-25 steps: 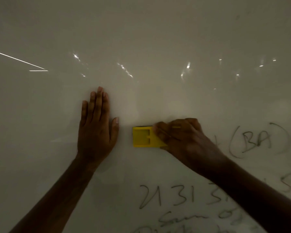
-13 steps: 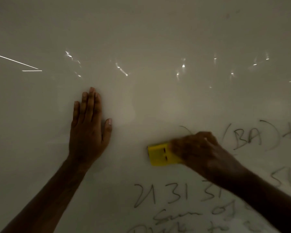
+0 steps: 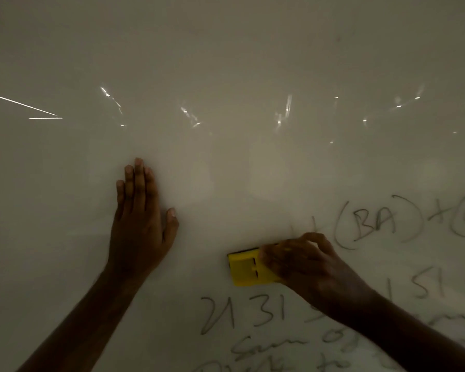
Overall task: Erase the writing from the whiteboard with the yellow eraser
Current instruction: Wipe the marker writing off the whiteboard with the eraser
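Dim view of a glossy white whiteboard [image 3: 226, 63], filling the whole frame, with small streaks of reflected light scattered across its upper half. Against it, a flat rectangular yellow plastic eraser [image 3: 249, 268], pressed to the surface in the lower middle, tilted slightly, a thin dark strip showing along its top edge and two short dark slots on its back. Over the eraser's right end, the right hand [image 3: 304, 267], fingers curled down and closed around the block, forearm running off toward the lower right corner. Well to the left of the eraser, the left hand [image 3: 140, 224] — laid flat on the board, palm down, fingers straight and together pointing upward, thumb spread toward the eraser, holding nothing. Dark marker writing [image 3: 253, 314] directly below the eraser: digits reading roughly "21 31", partly hidden by the right forearm, and under those more blurred cursive lines, not legible. Up and to the right of the eraser, just past the right hand's knuckles, a bracketed "(BA)" [image 3: 376, 224] followed by a plus sign and another opening bracket cut by the frame edge. Further right and lower than the eraser, more digits — something like "151". Above and to the left of the eraser, bare board surface around the left hand.
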Available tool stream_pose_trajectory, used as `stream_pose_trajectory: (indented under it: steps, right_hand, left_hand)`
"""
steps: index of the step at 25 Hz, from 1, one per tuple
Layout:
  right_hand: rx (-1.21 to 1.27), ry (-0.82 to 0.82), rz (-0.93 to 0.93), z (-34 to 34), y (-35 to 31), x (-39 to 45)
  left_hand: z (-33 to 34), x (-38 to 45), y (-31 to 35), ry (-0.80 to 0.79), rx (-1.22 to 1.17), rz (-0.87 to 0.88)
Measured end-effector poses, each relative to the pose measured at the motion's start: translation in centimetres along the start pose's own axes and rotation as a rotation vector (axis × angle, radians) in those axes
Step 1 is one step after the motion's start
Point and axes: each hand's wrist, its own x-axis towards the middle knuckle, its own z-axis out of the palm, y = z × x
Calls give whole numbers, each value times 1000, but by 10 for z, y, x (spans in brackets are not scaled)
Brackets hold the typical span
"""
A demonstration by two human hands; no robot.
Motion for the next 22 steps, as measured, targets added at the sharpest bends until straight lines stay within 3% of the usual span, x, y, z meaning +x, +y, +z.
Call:
stream_pose_trajectory:
  steps: [3,9,15,18,22]
  right_hand:
    - [-54,-13,-4,-19,27,-8]
    - [-74,168,203,-23,56,57]
    - [-20,12,-31,-13,31,-19]
    - [-65,-39,-95,-31,50,-48]
    - [-96,93,88,-48,98,-24]
  left_hand:
    - [2,-1,14,0,1,17]
    - [7,27,53,10,-16,95]
    - [8,32,68,-7,16,142]
    - [8,32,77,-22,29,148]
    - [11,39,94,-40,52,154]
